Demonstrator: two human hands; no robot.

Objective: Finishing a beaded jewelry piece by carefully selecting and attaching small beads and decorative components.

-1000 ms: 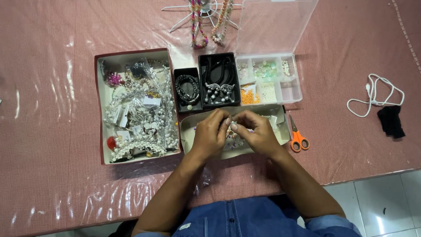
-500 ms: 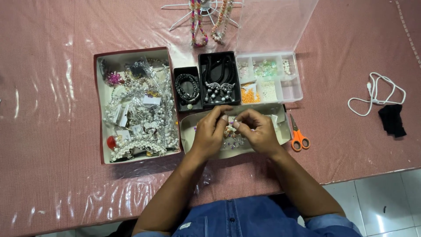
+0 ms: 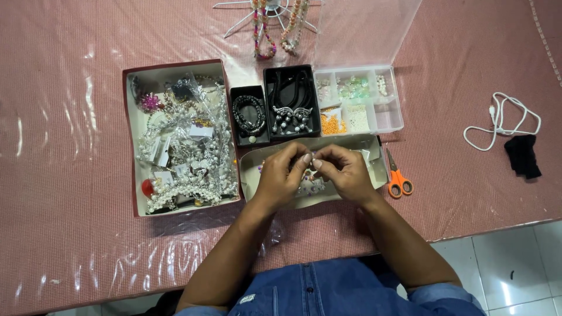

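Desk, pink checked cloth | left hand [image 3: 280, 178] and right hand [image 3: 345, 174]: fingers pinched together on tiny bead piece [image 3: 311, 165] | shallow tray [image 3: 253, 175] beneath | risk: slippery piece may drop among loose beads.

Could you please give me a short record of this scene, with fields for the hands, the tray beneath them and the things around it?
left hand: fingertips pinched with the right on something too small to tell
right hand: meets the left over the tray
tray: shallow, pale, holds loose beads
large box: left of tray, full of jewellery
black boxes: behind the tray, hold dark necklaces
bead organiser: clear, lid open
scissors: orange handles, right of tray
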